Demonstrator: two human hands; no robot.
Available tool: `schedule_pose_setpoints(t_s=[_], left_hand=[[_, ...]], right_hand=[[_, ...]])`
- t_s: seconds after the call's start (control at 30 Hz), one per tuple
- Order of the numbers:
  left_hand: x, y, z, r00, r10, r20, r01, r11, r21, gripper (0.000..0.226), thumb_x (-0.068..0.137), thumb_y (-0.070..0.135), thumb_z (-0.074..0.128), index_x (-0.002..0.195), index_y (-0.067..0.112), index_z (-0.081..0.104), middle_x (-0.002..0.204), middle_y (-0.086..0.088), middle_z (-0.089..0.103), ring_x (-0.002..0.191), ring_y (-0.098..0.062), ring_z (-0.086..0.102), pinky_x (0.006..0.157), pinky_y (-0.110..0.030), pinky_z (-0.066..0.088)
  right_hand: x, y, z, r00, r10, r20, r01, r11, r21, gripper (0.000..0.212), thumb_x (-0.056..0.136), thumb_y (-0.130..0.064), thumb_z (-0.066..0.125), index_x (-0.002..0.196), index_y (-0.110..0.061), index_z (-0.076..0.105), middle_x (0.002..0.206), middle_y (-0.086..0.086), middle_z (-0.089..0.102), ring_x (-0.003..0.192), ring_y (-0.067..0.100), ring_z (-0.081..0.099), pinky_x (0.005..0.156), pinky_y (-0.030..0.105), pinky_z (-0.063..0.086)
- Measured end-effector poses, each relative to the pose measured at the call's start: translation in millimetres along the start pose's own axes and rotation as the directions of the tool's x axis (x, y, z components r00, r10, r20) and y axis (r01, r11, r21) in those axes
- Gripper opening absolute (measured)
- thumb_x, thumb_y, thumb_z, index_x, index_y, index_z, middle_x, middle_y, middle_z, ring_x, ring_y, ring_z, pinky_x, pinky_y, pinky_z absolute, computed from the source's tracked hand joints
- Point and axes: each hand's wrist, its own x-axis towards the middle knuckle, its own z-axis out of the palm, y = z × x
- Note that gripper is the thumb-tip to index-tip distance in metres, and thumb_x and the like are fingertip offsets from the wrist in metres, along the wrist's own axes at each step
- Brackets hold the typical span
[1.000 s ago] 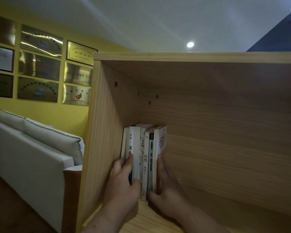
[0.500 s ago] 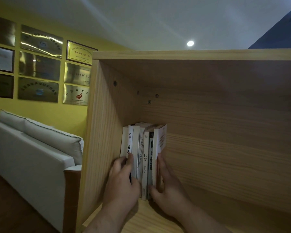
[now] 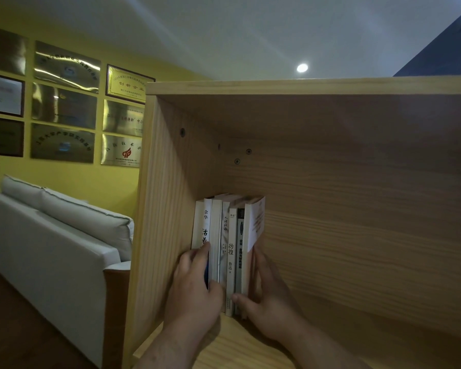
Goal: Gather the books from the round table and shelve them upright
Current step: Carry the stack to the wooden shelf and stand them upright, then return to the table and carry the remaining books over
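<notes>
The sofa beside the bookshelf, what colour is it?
White. The sofa shows best in the head view, left of the wooden bookshelf.

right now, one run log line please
step: shelving | books: upright, far left of shelf | left hand: on spines | right hand: flat on end cover
</notes>
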Motion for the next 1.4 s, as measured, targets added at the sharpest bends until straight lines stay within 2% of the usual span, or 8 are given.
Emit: schedule_pose_setpoints(t_s=[0.27,0.5,0.6,0.73,0.87,1.17,1.27,1.4], left_hand=[[-10,3,-7,0.999,-0.013,0.033,0.013,1.000,-0.006,0.068,0.090,0.017,0.057,0.151,0.035,0.031,0.141,0.013,0.032,0.123,-0.013,0.048,0.100,-0.037,0.053],[-29,2,-32,0.977,-0.055,0.205,0.049,0.998,0.035,0.056,0.093,0.017,0.059,0.146,0.027,0.045,0.131,0.019,0.043,0.132,-0.009,0.044,0.115,-0.035,0.039],[-44,1,-52,0.926,-0.127,0.355,0.089,0.989,0.121,0.053,0.093,0.021,0.062,0.143,0.032,0.047,0.138,0.016,0.050,0.130,-0.009,0.048,0.112,-0.034,0.043],[-75,-3,-86,0.871,-0.122,0.475,0.039,0.983,0.181,0.034,0.092,0.028,0.066,0.122,0.043,0.060,0.125,0.019,0.060,0.114,-0.001,0.057,0.105,-0.028,0.049],[-115,-1,-118,0.875,-0.084,0.476,-0.039,0.969,0.244,0.027,0.094,0.024,0.063,0.106,0.048,0.060,0.112,0.031,0.053,0.112,0.004,0.052,0.104,-0.018,0.042],[-217,-7,-172,0.834,-0.195,0.515,0.090,0.971,0.223,0.022,0.093,0.023,0.061,0.110,0.032,0.072,0.107,0.017,0.070,0.100,0.001,0.064,0.090,-0.023,0.054],[-253,-18,-182,0.807,-0.254,0.534,0.119,0.954,0.274,0.019,0.093,0.018,0.061,0.098,0.035,0.066,0.101,0.016,0.069,0.095,0.002,0.064,0.082,-0.011,0.050],[-296,-54,-194,0.754,-0.370,0.543,0.163,0.906,0.391,0.019,0.093,0.021,0.062,0.107,0.033,0.066,0.108,0.010,0.067,0.102,-0.005,0.063,0.094,-0.022,0.051]], right_hand=[[-10,-5,-5,0.999,0.034,-0.005,-0.034,0.999,-0.001,0.107,0.074,-0.055,0.070,0.157,-0.043,0.002,0.161,-0.021,0.018,0.145,0.001,0.026,0.118,0.030,0.029],[-27,-9,-20,0.996,0.095,0.002,-0.094,0.990,-0.101,0.085,0.088,-0.052,0.062,0.158,-0.037,0.015,0.157,-0.014,0.029,0.138,0.005,0.037,0.108,0.021,0.033],[-41,-17,-26,0.987,0.155,0.045,-0.140,0.960,-0.242,0.066,0.092,-0.042,0.061,0.152,-0.027,0.036,0.150,-0.006,0.043,0.134,0.012,0.045,0.102,0.017,0.034],[-71,-39,-34,0.963,0.216,0.162,-0.156,0.935,-0.319,0.033,0.093,-0.035,0.054,0.124,-0.026,0.063,0.114,-0.007,0.060,0.104,0.011,0.057,0.084,0.020,0.040],[-114,-59,-42,0.923,0.241,0.299,-0.125,0.925,-0.359,0.033,0.097,-0.040,0.046,0.121,-0.028,0.065,0.120,-0.008,0.062,0.111,0.014,0.057,0.095,0.029,0.047],[-219,-113,-31,0.960,0.113,0.257,0.008,0.903,-0.430,0.044,0.098,-0.037,0.052,0.140,-0.026,0.054,0.146,-0.003,0.051,0.138,0.017,0.042,0.117,0.033,0.033],[-252,-121,-7,0.878,0.172,0.447,-0.010,0.940,-0.341,0.044,0.100,-0.036,0.049,0.142,-0.026,0.052,0.145,-0.004,0.052,0.133,0.016,0.048,0.110,0.032,0.041],[-280,-110,37,0.751,0.286,0.595,-0.064,0.929,-0.365,0.046,0.097,-0.038,0.049,0.140,-0.023,0.055,0.142,0.001,0.058,0.128,0.021,0.055,0.104,0.033,0.046]])
